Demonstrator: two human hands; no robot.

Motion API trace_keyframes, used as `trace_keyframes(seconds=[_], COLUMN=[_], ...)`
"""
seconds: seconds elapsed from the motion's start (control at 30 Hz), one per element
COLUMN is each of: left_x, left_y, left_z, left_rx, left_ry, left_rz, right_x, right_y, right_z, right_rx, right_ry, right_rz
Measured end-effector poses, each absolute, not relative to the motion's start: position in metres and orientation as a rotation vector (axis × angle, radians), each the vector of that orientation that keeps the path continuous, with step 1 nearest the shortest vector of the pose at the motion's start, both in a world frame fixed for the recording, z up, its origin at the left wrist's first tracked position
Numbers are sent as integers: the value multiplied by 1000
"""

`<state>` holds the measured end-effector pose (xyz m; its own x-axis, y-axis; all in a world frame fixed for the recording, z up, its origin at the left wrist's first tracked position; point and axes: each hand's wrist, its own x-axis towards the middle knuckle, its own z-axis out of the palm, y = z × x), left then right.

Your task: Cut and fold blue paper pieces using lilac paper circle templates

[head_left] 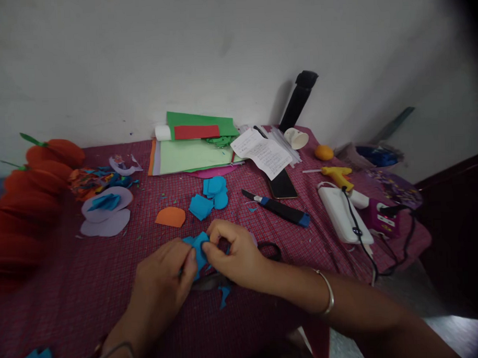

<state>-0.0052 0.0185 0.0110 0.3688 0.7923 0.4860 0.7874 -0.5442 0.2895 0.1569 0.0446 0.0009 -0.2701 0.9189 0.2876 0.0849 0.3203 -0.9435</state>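
Note:
Between both hands is a small blue paper piece [201, 245], raised a little over the table. My left hand [166, 270] pinches its left side, thumb toward the middle. On the other side my right hand [233, 252] grips the right edge between thumb and fingertips. Beyond them lie a folded blue paper square [201, 207], several blue paper rounds [216, 187] and an orange paper cutout [170, 217]. Under the hands a dark object shows in part, mostly hidden, with a black loop [278, 250] at its right. A blue scrap [224, 295] rests near it.
A box cutter [281, 209] lies right of the blue rounds, its blade showing. Further right are a white power bank [344, 214], cables and a yellow glue gun [337, 175]. Orange paper pumpkins [24, 207] stand left. Coloured sheets [195, 155] lie by the wall.

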Motion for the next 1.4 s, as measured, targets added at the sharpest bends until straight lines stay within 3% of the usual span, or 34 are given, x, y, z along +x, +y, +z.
trace_keyframes(seconds=[0.13,0.23,0.4,0.6,0.93,1.4], left_x=[-8,-10,-12,-8,2,-5], left_y=[24,28,30,28,16,25], left_z=[20,22,15,6,15,10], left_rx=[2077,1930,1726,1259,1116,1318], left_ry=[1395,1183,1138,1240,1440,1203], left_rz=[743,532,489,793,995,629], right_x=[163,173,178,170,164,172], right_y=[52,59,62,59,53,59], right_z=[3,3,-3,-5,2,0], right_rx=[-850,-777,-729,-875,-902,-832], right_ry=[-1519,-1800,-2157,-1673,-1520,-1666], right_rz=[1502,1651,1589,1637,1664,1796])
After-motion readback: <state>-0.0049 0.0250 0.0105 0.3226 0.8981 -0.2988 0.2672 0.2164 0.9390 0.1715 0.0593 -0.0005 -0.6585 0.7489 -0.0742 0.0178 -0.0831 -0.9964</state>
